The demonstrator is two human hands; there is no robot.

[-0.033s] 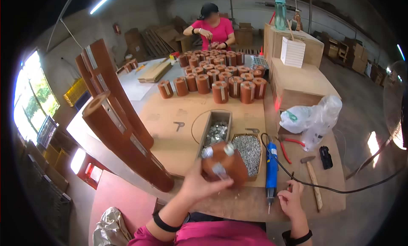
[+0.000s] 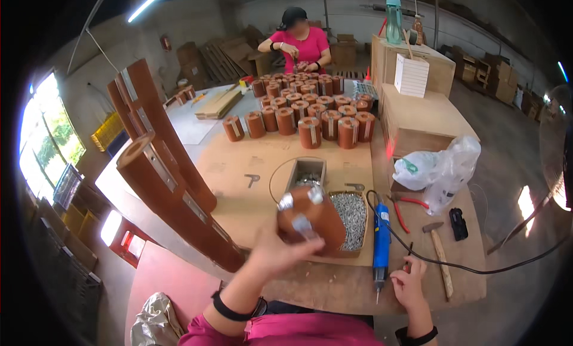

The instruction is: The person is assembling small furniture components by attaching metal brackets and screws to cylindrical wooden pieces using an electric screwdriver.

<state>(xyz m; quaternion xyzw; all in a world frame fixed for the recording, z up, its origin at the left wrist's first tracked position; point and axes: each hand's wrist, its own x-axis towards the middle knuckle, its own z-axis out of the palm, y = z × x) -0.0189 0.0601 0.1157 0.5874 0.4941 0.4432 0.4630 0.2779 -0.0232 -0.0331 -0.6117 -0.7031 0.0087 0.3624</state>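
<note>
My left hand (image 2: 277,250) grips a reddish-brown cylinder (image 2: 319,223), tilted above the near part of the table. Several shiny metal plates show on the cylinder's top end and edge. Behind it stands a wooden box (image 2: 323,173) of small metal pieces, partly covered by the cylinder. Just right of that is a basket of screws (image 2: 349,217). At the table's near right, my right hand (image 2: 409,283) is closed around a thin dark tool (image 2: 410,250), whose kind is unclear. A blue electric screwdriver (image 2: 381,238) lies left of that hand.
A hammer (image 2: 440,256), red-handled pliers (image 2: 403,217) and plastic bags (image 2: 441,173) lie at the right. Tall brown columns (image 2: 179,197) rise at the left. Several finished-looking cylinders (image 2: 310,131) stand farther back, where a co-worker (image 2: 298,44) in pink works. A black cable (image 2: 477,268) crosses the right side.
The cylinder in my left hand has shifted slightly left and up, now covering more of the wooden box. My right hand stays nearly in place.
</note>
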